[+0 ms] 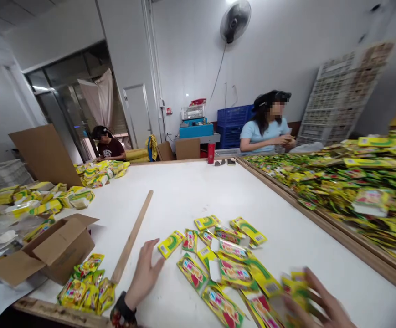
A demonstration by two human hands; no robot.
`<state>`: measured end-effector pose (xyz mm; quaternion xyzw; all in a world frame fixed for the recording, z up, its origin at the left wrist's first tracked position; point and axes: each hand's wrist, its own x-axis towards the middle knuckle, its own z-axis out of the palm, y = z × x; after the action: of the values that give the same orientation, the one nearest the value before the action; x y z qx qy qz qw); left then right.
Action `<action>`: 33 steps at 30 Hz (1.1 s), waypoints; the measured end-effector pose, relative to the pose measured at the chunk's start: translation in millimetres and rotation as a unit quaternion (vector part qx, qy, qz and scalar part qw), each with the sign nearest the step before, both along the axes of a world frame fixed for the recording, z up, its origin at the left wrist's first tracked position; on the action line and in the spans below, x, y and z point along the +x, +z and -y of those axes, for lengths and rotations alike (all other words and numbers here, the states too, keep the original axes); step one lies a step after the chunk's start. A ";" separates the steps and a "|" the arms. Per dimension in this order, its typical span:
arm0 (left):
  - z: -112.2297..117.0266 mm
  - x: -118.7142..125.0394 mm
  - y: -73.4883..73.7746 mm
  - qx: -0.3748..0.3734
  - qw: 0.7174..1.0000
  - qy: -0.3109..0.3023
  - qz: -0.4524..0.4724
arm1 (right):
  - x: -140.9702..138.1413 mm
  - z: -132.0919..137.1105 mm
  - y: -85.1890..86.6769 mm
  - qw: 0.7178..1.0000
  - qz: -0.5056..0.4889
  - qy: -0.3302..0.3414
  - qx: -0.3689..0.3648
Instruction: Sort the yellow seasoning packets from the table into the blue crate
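Note:
My left hand [144, 274] lies flat on the white table [191, 191], fingers stretched out, just left of a yellow sachet [171, 243]. My right hand [316, 301] is at the bottom right, blurred by motion, its fingers spread over a bunch of yellow-green sachets [295, 287]. Between my hands lies a loose spread of sachets [228, 264], face up and face down.
A wooden stick [132, 237] lies left of my left hand. An open cardboard box [52, 248] and a sachet pile [84, 287] sit at the near left. A wooden rail [321, 218] fences off a big sachet heap [355, 191]. Two people sit at the far side.

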<state>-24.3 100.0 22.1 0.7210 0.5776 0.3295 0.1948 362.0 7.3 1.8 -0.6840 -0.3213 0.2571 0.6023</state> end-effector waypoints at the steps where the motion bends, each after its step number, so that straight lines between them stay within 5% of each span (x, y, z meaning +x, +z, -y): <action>1: 19.5 23.1 0.4 -0.010 0.997 -0.057 0.060 | -25.5 11.6 13.7 0.995 -0.074 0.073 -0.002; 5: 84.1 98.6 6.7 -0.072 0.951 -0.244 0.175 | -112.2 34.6 43.0 0.910 -0.291 0.276 0.106; 9: 106.7 126.7 -0.8 -0.055 0.948 -0.242 0.199 | -137.7 41.8 32.9 0.878 -0.360 0.297 0.106; 15: 115.7 131.4 -19.8 0.001 0.979 -0.102 0.174 | -150.4 42.5 22.9 0.897 -0.355 0.257 0.067; 22: 120.3 133.1 -31.9 0.161 0.970 -0.093 0.155 | -162.0 44.8 32.6 0.953 -0.194 0.224 0.057; 29: 122.6 132.5 -32.7 0.132 0.968 -0.121 0.178 | -149.1 48.4 38.4 0.885 -0.351 0.305 0.017; 33: 120.3 132.1 -30.6 0.157 0.962 -0.145 0.170 | -149.3 42.8 36.3 0.892 -0.367 0.263 -0.004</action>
<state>107.9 -20.3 -8.6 0.7519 0.3663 0.5021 0.2199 212.7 -35.5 38.1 -0.4334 -0.2446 0.6403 0.5851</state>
